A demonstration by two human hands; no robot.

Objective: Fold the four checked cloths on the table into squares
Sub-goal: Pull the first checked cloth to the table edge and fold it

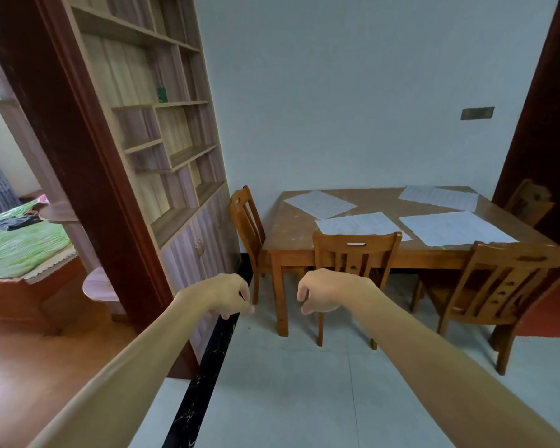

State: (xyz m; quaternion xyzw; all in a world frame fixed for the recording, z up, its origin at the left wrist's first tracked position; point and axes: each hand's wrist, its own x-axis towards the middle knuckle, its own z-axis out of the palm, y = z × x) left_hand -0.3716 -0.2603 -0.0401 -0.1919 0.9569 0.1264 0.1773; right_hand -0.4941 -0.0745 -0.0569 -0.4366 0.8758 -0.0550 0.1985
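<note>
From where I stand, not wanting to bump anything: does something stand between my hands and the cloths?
Yes. The middle chair stands at the near edge of the table, beyond the left hand and right hand, its back hiding part of the nearest cloth. A second chair stands further right.

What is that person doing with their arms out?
Nothing is folded yet. The person stands back from the wooden table, left hand and right hand held out in front, fingers loosely curled, holding nothing. The four checked cloths lie flat on it, untouched.
</note>
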